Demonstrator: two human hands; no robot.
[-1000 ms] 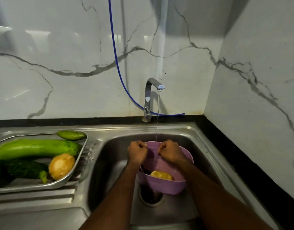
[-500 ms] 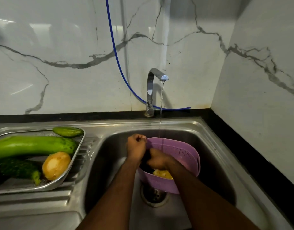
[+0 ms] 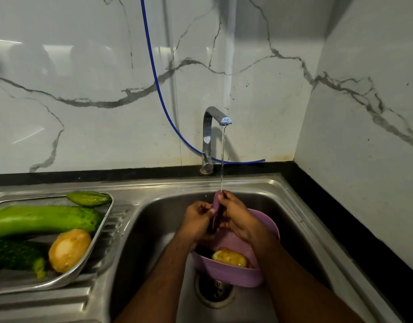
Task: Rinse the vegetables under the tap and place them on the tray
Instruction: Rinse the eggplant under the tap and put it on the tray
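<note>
Both hands hold a slim purple eggplant [image 3: 216,204] upright under the thin water stream [image 3: 222,159] from the steel tap [image 3: 210,127]. My left hand [image 3: 197,220] grips its left side and my right hand [image 3: 238,217] grips its right side, fingertips near the top. Below them a purple colander [image 3: 235,273] sits tilted in the sink [image 3: 154,217] with a yellow potato [image 3: 230,258] inside. On the steel tray [image 3: 84,273] at left lie a long green gourd [image 3: 42,220], a bitter gourd [image 3: 14,255], a potato [image 3: 69,249] and a small green cucumber [image 3: 89,198].
The drain [image 3: 215,292] shows just in front of the colander. A blue hose [image 3: 154,73] runs down the marble wall behind the tap. A black counter strip [image 3: 340,217] borders the sink on the right, below a side wall.
My right hand has come up out of the colander with the eggplant. My left hand has left the colander rim and taken hold of the eggplant under the stream.
</note>
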